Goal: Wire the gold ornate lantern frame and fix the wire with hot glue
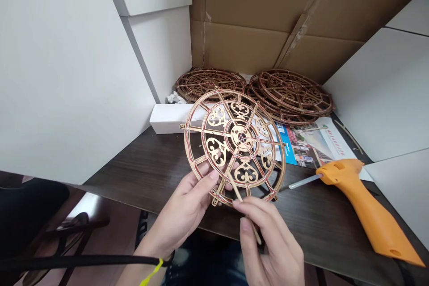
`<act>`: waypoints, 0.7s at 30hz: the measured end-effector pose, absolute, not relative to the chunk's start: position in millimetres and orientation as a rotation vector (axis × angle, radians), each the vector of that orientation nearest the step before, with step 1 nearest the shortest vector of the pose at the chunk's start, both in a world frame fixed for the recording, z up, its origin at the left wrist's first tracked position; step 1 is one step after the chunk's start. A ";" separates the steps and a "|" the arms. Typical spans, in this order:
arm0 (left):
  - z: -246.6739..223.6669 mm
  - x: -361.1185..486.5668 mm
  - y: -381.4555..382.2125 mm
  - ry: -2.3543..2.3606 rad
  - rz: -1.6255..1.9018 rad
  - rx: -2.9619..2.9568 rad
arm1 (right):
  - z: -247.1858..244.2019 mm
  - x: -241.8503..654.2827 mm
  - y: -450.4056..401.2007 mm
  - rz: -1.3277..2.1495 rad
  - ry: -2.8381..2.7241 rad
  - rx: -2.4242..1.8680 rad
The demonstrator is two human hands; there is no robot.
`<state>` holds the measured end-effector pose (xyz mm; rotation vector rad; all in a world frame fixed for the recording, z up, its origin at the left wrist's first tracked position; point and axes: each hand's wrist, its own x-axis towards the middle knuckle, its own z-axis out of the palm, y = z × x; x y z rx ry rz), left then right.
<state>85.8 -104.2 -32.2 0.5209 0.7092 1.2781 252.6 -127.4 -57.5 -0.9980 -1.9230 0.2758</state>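
Note:
A round wooden openwork wheel (245,175) with scroll cut-outs, spokes and red lines along its rings is held up, tilted, above the dark table. My left hand (187,205) grips its lower left rim, thumb in front and fingers behind. In my right hand (268,237) is a thin wooden stick (236,188), pinched between thumb and fingers. The stick's upper end lies against or just in front of a lower spoke; whether it touches I cannot tell.
Similar wheels lie stacked at the back left (211,81) and back right (295,89). An orange glue gun (360,205) with a glue stick rests on the right, near a printed leaflet (321,143). Behind the wheel is a long white box (170,119). White panels and cardboard (248,4) enclose the table.

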 end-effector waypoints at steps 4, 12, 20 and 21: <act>-30.9 86.2 -104.2 0.706 1.286 0.512 | -53.9 253.4 -125.9 0.299 -1.900 -0.984; -34.8 85.0 -103.3 0.766 1.275 0.506 | -54.6 252.7 -124.6 0.806 -1.549 -1.076; -34.5 86.3 -103.8 0.736 1.279 0.450 | -46.3 256.1 -108.0 0.905 -1.624 -1.004; -34.3 86.5 -103.9 0.746 1.277 0.453 | -46.8 256.1 -108.2 0.872 -1.622 -1.021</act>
